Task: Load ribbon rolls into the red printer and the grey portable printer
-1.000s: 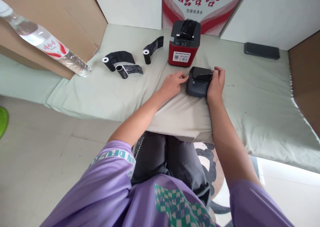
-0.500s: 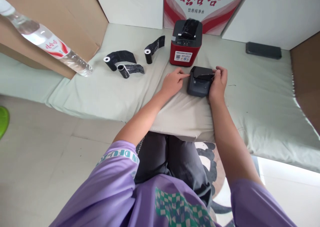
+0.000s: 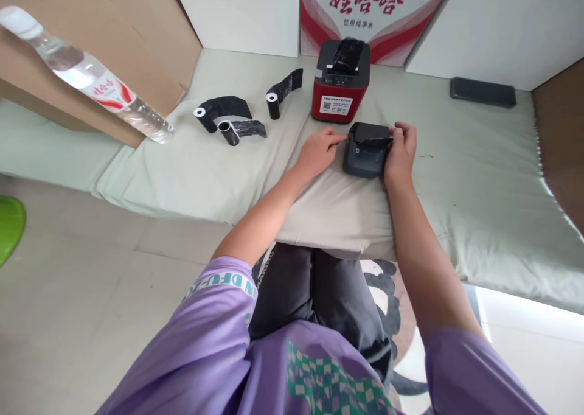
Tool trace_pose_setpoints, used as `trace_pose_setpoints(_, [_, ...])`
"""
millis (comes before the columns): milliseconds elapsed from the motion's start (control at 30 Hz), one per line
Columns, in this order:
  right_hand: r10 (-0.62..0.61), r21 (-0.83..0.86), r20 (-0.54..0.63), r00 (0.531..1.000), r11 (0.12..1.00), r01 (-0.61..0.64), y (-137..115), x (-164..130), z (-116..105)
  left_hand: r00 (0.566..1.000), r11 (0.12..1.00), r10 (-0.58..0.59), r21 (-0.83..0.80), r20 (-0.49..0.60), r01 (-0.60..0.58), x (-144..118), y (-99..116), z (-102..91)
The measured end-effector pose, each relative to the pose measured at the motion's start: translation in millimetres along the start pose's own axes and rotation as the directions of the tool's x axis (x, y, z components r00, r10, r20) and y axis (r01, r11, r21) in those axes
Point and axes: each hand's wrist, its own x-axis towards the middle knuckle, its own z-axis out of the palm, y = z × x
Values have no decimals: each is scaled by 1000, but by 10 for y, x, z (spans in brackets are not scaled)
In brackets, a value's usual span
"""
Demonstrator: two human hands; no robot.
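A small dark grey printer [image 3: 366, 153] lies on a pale green mat [image 3: 205, 165] in front of me. My left hand [image 3: 318, 151] rests against its left side, fingers curled and touching the casing. My right hand [image 3: 400, 150] grips its right side, with the thumb on the top lid. Behind it stands a red printer [image 3: 340, 86] with a black top. Three black paper rolls, partly unrolled, lie to the left: one [image 3: 203, 113], another [image 3: 228, 131] and a third [image 3: 275, 101].
A clear water bottle [image 3: 91, 80] leans at the upper left against a cardboard box [image 3: 123, 31]. A flat black device [image 3: 482, 92] lies at the back right. A red and white carton [image 3: 369, 7] stands behind the red printer.
Both hands stay on the small dark printer with almost no movement. The view has shifted slightly, so everything sits a little further right and lower.
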Motion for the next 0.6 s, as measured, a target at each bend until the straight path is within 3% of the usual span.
trace_pose_setpoints(333, [-28,-1,-19,999,1000,28,30,22,-10,999,998,18,65,36,-20,-27,73,-52])
trace_pose_setpoints(600, [-24,46,79,997,999,21,22,30,-27,1000,999,-10,34,4,10,-40,151,-25])
